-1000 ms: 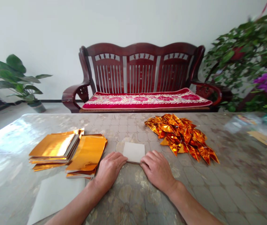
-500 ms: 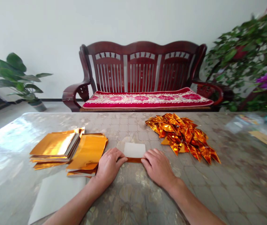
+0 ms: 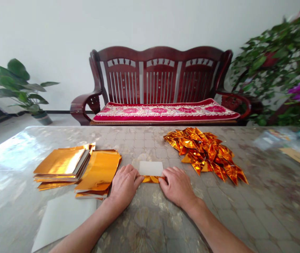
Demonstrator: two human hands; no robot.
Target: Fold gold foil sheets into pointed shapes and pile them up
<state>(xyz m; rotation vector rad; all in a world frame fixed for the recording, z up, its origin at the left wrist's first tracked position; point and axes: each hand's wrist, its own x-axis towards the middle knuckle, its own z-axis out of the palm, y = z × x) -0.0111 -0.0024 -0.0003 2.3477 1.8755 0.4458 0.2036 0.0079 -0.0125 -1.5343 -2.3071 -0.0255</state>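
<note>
A small sheet of foil paper [image 3: 151, 168] lies on the table in front of me, pale side up, with a gold strip folded along its near edge. My left hand [image 3: 125, 182] pinches the left end of that strip between thumb and fingers. At the right end, my right hand [image 3: 177, 184] grips the fold the same way. Left of my hands are two stacks of gold foil paper [image 3: 97, 170], [image 3: 60, 161]. A heap of folded orange-gold foil pieces [image 3: 205, 149] lies to the right.
A loose grey-white sheet [image 3: 62, 218] lies partly under my left forearm. Plastic bags [image 3: 274, 137] and tan card [image 3: 294, 156] sit at the table's right edge. Beyond the table [image 3: 231, 218] stands a wooden bench [image 3: 160, 80], with potted plants at both sides.
The folded strip at the sheet's near edge now shows brighter, wrinkled gold and sits slightly farther from me. Both hands have shifted only a little; the stacks and heap are unchanged.
</note>
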